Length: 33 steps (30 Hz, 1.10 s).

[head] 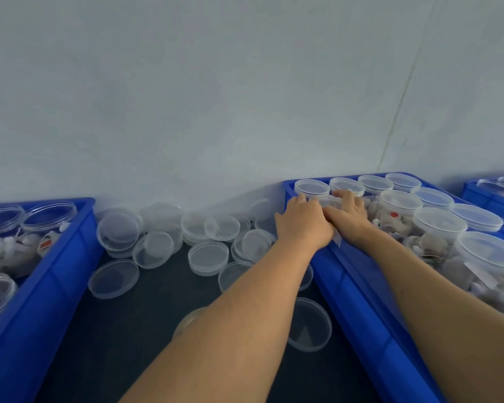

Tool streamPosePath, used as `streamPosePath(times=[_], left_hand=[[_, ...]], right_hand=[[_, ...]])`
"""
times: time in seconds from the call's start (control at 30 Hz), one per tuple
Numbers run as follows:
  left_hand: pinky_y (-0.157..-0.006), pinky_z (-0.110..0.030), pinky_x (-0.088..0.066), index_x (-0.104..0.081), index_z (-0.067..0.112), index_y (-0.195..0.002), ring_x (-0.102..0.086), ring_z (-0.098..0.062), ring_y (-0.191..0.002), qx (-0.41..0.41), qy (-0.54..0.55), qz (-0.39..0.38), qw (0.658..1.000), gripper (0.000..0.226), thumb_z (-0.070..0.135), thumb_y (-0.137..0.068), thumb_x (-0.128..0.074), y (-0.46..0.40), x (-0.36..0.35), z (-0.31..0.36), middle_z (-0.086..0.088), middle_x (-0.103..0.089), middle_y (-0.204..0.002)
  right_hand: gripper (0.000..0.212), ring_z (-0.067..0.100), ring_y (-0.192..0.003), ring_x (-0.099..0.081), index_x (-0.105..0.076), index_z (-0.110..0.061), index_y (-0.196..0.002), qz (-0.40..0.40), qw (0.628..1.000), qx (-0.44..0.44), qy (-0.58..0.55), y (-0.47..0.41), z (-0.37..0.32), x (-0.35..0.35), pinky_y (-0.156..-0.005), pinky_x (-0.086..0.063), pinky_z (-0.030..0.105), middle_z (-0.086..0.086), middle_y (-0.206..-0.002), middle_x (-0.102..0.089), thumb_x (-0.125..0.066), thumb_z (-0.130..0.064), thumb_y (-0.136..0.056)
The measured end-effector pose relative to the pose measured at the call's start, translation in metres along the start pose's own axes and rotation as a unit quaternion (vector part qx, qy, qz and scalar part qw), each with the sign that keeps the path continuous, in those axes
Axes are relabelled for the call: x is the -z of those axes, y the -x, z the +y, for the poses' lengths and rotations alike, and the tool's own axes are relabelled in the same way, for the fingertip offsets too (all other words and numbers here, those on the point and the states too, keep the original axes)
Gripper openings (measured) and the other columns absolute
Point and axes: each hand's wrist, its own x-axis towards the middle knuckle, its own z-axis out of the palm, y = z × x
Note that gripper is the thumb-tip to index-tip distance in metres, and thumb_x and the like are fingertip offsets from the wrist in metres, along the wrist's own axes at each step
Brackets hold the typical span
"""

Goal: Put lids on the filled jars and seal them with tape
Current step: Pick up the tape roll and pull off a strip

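Right blue crate [358, 274]: filled clear jars, most lidded; one jar [329, 202] at its far left corner, under both hands. Left hand [301, 225] and right hand [348, 215] lie together over this jar's top, fingers curled around it, grasping it. Loose clear lids [204, 255] scattered on the dark table [122, 338] between crates. Left blue crate [44, 289]: filled jars without lids.

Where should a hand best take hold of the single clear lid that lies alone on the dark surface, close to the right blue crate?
Grip the loose lid at its thin raised rim, coming from above with thumb and fingers on opposite edges. It lies flat on the dark surface, so its face offers no hold. The left side looks freer, since the blue crate stands close on its right.
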Motion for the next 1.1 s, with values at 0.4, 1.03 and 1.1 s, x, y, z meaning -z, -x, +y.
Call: streamPosePath(times=[0.4,1.03,1.1], left_hand=[[-0.087,-0.038,-0.049,-0.060,0.030,-0.133,-0.065,-0.025,-0.112,0.213,0.262,0.238,0.911,0.035,0.030,-0.099,-0.052,0.133,0.053,-0.097,0.005,-0.070,-0.126],[-0.085,-0.020,-0.051,-0.066,0.037,-0.112,-0.067,0.002,-0.097,0.264,0.381,0.385,0.798,0.023,0.017,-0.104,-0.059,0.278,0.035,-0.205,0.012,-0.072,-0.105],[-0.096,-0.030,-0.054,-0.061,0.039,-0.127,-0.066,0.002,-0.108,0.226,0.412,0.438,0.767,0.024,0.024,-0.111,-0.052,0.279,0.039,-0.200,0.013,-0.070,-0.119]], right_hand=[[0.015,0.023,-0.095,-0.062,-0.069,-0.028,-0.109,0.041,0.966,0.249,0.046,0.065,-0.106,-0.059,-0.082,-0.046,0.036,0.001,-0.108,-0.069,-0.061,-0.023,-0.097],[0.010,0.006,-0.087,-0.058,-0.066,-0.035,-0.098,-0.177,0.914,0.338,0.137,0.220,-0.119,-0.229,-0.078,-0.051,0.034,-0.015,-0.094,-0.060,-0.056,-0.032,-0.099],[0.012,0.003,-0.088,-0.060,-0.067,-0.036,-0.102,-0.150,0.928,0.336,0.057,0.217,-0.141,-0.226,-0.077,-0.052,0.030,-0.017,-0.099,-0.063,-0.060,-0.027,-0.098]])
